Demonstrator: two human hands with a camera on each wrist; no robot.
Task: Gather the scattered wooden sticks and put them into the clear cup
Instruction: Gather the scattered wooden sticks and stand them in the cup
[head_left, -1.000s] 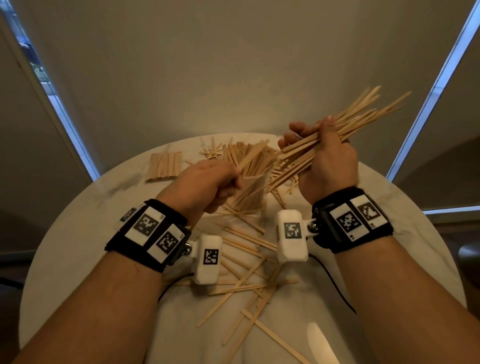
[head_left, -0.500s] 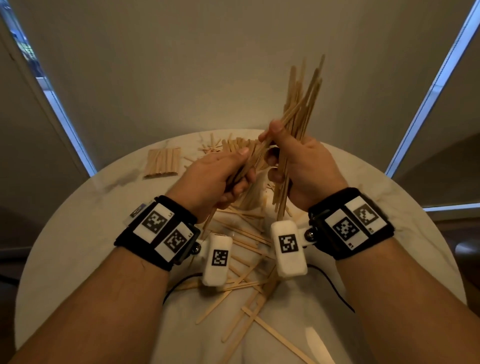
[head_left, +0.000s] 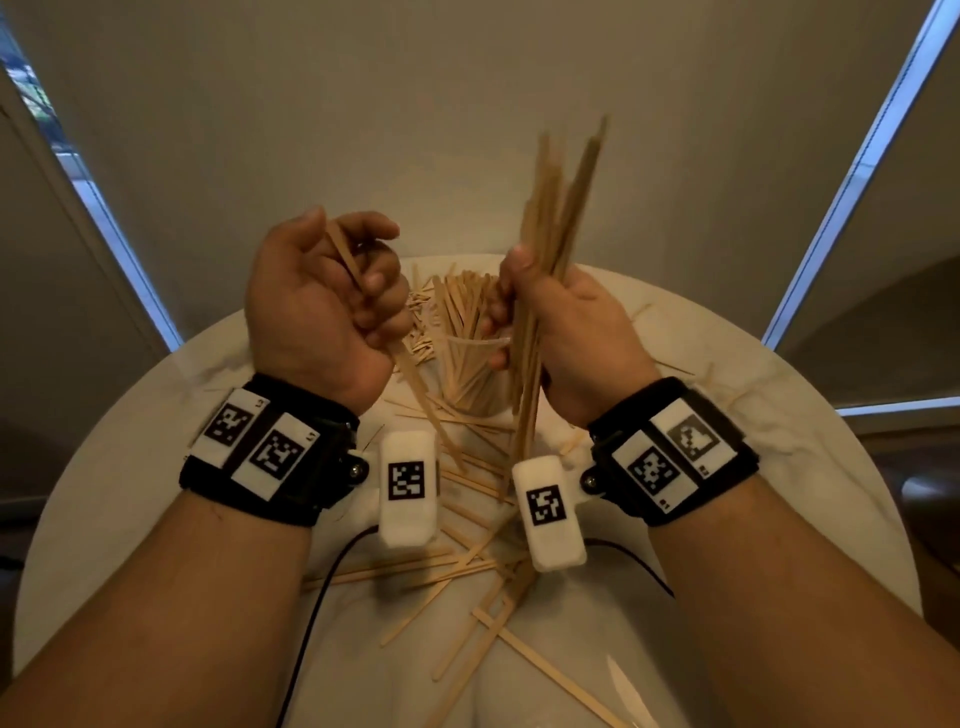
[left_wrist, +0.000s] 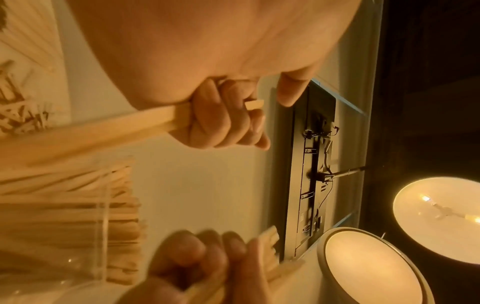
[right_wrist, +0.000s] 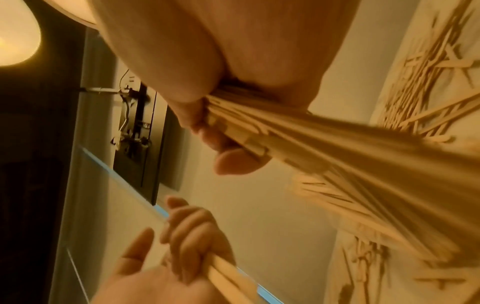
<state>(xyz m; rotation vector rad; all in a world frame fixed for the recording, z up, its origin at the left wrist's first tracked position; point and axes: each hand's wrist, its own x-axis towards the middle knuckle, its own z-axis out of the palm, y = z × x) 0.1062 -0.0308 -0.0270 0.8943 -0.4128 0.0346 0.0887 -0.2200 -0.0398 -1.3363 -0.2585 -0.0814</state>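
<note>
Two fists flank your clear cup (head_left: 470, 364): your right hand (head_left: 566, 332) grips a thick bundle (head_left: 550, 218) of flat, pale wooden sticks held near upright, lower ends just right of the rim, while your left hand (head_left: 322, 312) clutches a few sticks (head_left: 415, 384). More scattered sticks (head_left: 467, 566) litter the round white table (head_left: 130, 441) nearer you.

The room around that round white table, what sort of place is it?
Probably a home living room: a round white table, lit dome-shaped lamps and a dark wall-mounted flat screen seen from behind.
</note>
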